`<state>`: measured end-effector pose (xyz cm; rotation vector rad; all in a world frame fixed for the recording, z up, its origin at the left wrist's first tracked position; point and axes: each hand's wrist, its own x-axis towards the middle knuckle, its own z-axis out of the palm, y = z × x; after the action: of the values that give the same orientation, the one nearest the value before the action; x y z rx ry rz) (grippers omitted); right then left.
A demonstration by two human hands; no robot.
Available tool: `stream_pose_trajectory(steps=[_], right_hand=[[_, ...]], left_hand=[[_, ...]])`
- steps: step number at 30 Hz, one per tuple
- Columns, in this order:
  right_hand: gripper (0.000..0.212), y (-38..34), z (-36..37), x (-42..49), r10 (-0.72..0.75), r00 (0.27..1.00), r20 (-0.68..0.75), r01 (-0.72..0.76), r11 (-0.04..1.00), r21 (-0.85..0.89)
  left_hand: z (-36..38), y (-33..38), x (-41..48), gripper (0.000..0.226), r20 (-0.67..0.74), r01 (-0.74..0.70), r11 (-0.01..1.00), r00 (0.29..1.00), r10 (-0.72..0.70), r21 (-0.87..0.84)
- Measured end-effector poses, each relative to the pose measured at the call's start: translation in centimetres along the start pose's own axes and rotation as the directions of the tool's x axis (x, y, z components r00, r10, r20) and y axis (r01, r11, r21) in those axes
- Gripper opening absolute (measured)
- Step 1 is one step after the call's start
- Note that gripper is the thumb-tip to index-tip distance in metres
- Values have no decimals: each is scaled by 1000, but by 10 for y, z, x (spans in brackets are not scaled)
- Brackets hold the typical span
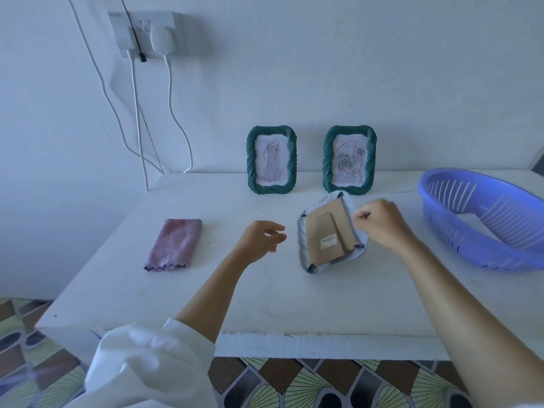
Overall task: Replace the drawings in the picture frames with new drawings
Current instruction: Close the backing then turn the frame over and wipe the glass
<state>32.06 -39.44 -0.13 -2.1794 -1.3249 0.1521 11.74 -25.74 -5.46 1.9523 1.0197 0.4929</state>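
Note:
A pale grey picture frame [303,245] lies face down on the white table [265,304], its brown cardboard back [326,231] with a folded stand facing up. My right hand [379,223] rests at the frame's right edge, fingers curled shut against it. Just left of the frame hovers my left hand [262,240], fingers apart and holding nothing. Two green rope-patterned frames stand against the wall: the left one [271,159] holds a cat drawing, the right one [349,159] a rose drawing.
A folded pink cloth [175,244] lies on the table's left side. A blue plastic basket [488,219] sits tilted at the right. White cables hang from a wall socket [147,33] at the upper left. Patterned floor shows below the table's front edge.

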Motion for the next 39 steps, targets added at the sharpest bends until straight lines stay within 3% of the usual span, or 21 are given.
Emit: stream_pose_trajectory(steps=[3,5,6,8,11,16,19,22,28,34,37,39], right_hand=[[31,-25,-27,7,-126,992,-16,123,984,-125],[26,-40,-32,8,-135,991,21,137,980,-143],[12,-47,-31,7,-160,985,60,167,978,-125],[14,-62,-23,4,-216,968,130,221,975,-22],[17,-74,-3,0,-251,951,181,230,964,131],[20,-51,30,3,-82,976,201,18,953,301],[25,-25,44,2,71,977,200,-114,971,211],[32,-6,56,-2,186,952,244,-225,964,143],[42,5,71,-5,185,956,226,-225,960,166],[44,8,78,-2,177,961,213,-211,966,147],[33,12,78,4,166,960,224,-206,963,172],[26,13,79,7,180,971,159,-208,962,176]], left_hand=[[3,20,1,29,6,-38,986,999,39,-160],[5,36,-2,29,39,-37,954,998,51,-298],[6,44,-4,30,58,-19,924,997,45,-381],[6,56,-7,32,86,23,856,996,25,-517],[2,59,-7,33,95,53,818,996,2,-573],[-1,40,-6,38,44,90,877,996,-78,-473],[0,23,-2,41,19,131,931,991,-133,-342],[2,11,2,37,-17,120,990,992,-121,-78],[12,-3,4,17,-76,81,976,995,-67,200],[16,-5,3,26,-111,95,976,991,-74,195],[16,-4,1,29,-130,114,979,987,-92,172],[16,-5,-1,30,-138,122,979,985,-100,166]])
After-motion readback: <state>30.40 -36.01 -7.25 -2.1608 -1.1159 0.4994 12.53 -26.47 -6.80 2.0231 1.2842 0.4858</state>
